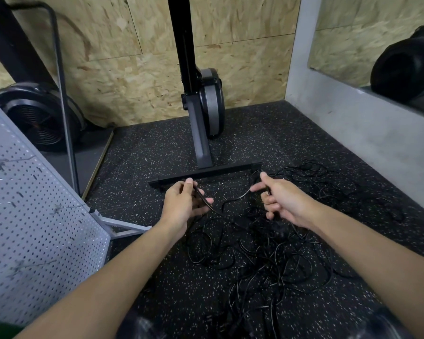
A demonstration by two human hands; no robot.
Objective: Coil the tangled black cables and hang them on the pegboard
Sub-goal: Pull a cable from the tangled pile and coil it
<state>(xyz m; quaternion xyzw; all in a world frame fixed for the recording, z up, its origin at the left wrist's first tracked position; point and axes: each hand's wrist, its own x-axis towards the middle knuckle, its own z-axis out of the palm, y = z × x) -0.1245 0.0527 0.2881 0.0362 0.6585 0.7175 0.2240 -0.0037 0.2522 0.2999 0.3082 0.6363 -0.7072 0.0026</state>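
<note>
A: Starting at the left, is anything hanging on the pegboard yet?

B: Not that I can see; its holes look bare where it stands along the floor's left edge.

A: And the hands?

B: The left hand is pinched on one black cable strand, thumb over fingers. The right hand is closed around a strand too, lifted just above the pile.

A: Where are the cables?

B: Sprawled in a loose tangle on the speckled floor, mid-floor toward the right wall, in front of the black stand.

A: So how far along?

B: Barely begun, I'd judge: no coil is formed, so untangling, coiling and hanging all remain.
</note>
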